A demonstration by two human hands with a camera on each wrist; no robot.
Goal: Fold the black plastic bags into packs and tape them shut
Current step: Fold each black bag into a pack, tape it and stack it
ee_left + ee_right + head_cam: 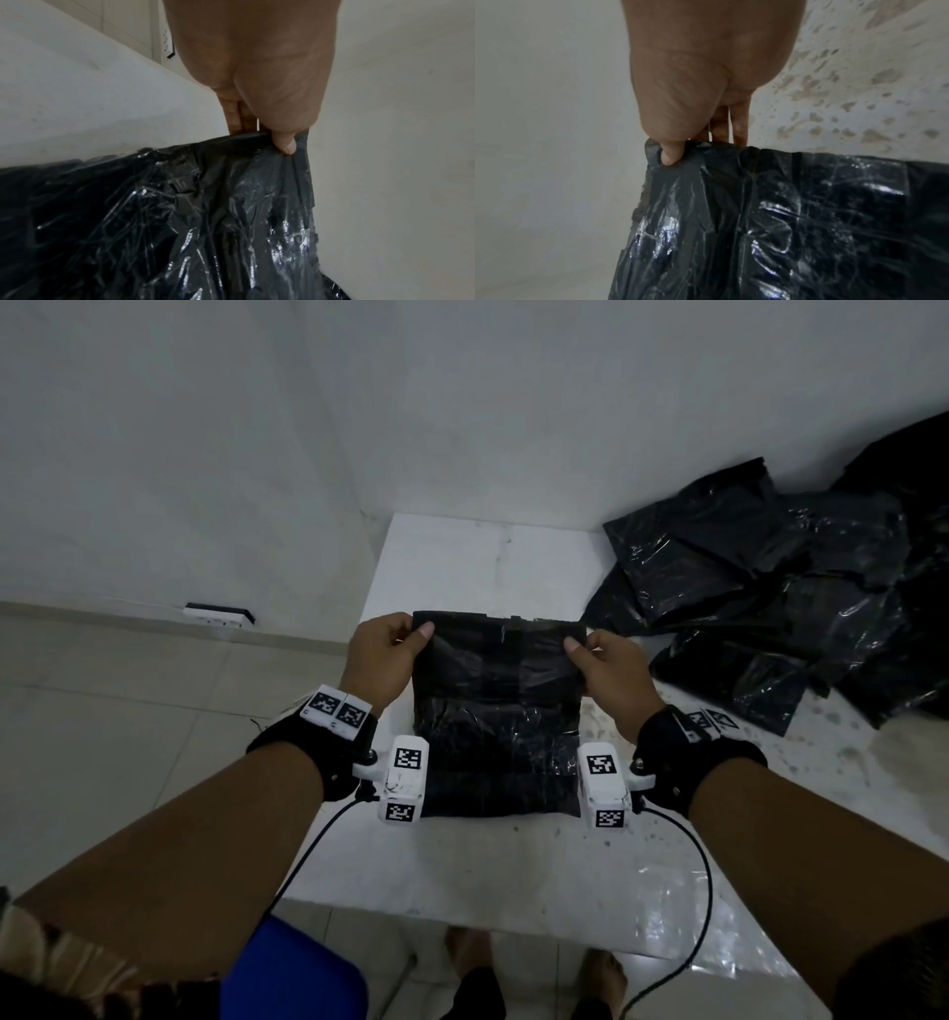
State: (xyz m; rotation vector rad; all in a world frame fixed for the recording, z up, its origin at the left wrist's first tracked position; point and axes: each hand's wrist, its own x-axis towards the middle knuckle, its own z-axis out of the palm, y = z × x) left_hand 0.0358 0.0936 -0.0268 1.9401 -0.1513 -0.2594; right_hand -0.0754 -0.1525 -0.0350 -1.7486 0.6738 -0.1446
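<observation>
On a white table (pixel 462 567) set in a corner, a black pack (pixel 495 721) is pinched at its far corners by the left hand (pixel 382 654) and right hand (pixel 613 670); a heap of black bags (pixel 770 588) is piled just to its right.

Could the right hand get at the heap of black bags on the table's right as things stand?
Probably not yet: the right hand pinches the far right corner of the black pack, and the left hand pinches the other. Nothing lies between it and the heap, so letting go should free it.
</observation>
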